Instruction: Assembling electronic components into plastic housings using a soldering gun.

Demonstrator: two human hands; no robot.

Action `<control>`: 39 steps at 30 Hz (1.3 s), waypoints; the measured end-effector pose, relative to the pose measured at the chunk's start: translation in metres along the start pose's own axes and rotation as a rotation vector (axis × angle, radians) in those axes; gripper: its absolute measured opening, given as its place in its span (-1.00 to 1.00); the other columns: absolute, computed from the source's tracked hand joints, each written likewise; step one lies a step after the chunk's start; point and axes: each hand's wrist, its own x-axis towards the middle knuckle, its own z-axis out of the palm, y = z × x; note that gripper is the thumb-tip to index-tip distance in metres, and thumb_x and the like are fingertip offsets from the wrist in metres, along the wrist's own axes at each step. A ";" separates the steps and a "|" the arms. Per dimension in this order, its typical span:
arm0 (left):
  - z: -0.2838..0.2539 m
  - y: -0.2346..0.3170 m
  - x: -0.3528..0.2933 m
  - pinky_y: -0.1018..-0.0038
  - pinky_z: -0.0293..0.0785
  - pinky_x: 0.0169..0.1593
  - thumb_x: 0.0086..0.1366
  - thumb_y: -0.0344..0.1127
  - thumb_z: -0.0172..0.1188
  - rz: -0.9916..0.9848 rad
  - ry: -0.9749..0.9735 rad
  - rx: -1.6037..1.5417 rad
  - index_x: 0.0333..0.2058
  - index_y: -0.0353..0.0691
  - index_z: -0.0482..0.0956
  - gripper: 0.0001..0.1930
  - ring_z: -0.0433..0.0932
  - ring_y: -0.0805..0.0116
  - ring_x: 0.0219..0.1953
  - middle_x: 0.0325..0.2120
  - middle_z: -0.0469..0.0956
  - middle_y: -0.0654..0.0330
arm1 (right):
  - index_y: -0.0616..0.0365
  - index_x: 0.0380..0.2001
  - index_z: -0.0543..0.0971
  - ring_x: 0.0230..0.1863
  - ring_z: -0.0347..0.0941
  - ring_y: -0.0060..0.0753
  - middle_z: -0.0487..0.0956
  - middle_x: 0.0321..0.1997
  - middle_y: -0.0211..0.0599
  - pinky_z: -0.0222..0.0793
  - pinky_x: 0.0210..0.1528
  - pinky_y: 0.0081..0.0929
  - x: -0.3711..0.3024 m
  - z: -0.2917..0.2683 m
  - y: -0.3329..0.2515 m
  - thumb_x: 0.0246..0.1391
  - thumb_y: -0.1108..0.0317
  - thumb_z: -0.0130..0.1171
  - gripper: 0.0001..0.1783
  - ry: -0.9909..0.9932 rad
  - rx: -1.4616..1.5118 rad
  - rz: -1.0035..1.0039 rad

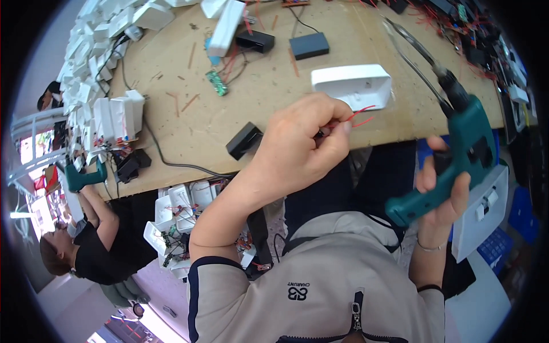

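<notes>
My left hand (300, 143) is closed in a pinch over the near edge of the worktable. Thin red wires (361, 120) stick out past its thumb and forefinger; a small dark part is mostly hidden in the fingers. Just beyond it lies an open white plastic housing (372, 94). On the right, my right hand (443, 188) is wrapped round the handle of a green soldering gun (470, 137). Its long metal tip and thin side tube point away toward the far side of the table. The tip is apart from the wires.
A black box (244, 140) sits left of my left hand, a dark block (309, 46) farther back. A green circuit board (217, 83) lies near a cable (171, 164). White housings (86, 74) pile up at left, where another person (108, 240) holds a similar tool.
</notes>
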 end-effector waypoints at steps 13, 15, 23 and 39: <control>0.026 -0.012 -0.003 0.69 0.23 -0.46 0.02 -0.53 0.08 -0.051 0.101 -0.093 -0.46 -0.32 0.45 -0.94 0.29 0.60 -0.57 -0.61 0.36 0.33 | 0.25 0.13 0.01 0.07 0.25 -0.13 0.17 0.12 0.09 0.45 -0.25 -0.54 0.041 0.023 0.026 0.06 0.10 -0.07 -0.32 0.059 -0.130 0.015; 0.026 -0.009 0.000 0.70 0.21 -0.46 0.03 -0.53 0.09 -0.091 0.077 -0.154 -0.47 -0.33 0.46 -0.95 0.28 0.61 -0.55 -0.60 0.36 0.35 | 0.25 0.13 0.03 0.07 0.24 -0.11 0.18 0.11 0.07 0.44 -0.18 -0.49 0.041 0.021 0.027 0.06 0.10 -0.07 -0.33 0.044 -0.116 0.007; 0.022 -0.017 0.007 0.67 0.23 -0.41 0.06 -0.50 0.11 0.125 0.017 -0.058 -0.40 -0.36 0.50 -0.90 0.31 0.55 -0.51 -0.60 0.37 0.30 | 0.25 0.12 0.04 0.08 0.23 -0.09 0.19 0.11 0.06 0.42 -0.15 -0.49 0.045 0.025 0.029 0.05 0.10 -0.06 -0.33 0.085 -0.152 0.011; 0.035 -0.008 0.004 0.61 0.28 -0.51 -0.01 -0.53 0.17 0.214 0.104 0.146 -0.34 -0.29 0.53 -0.82 0.40 0.43 -0.56 -0.57 0.42 0.20 | 0.30 0.13 0.00 -0.08 0.39 -0.24 0.17 0.11 0.14 0.45 -0.25 -0.55 0.027 0.020 0.025 0.03 0.05 -0.04 -0.27 -0.004 -0.134 -0.009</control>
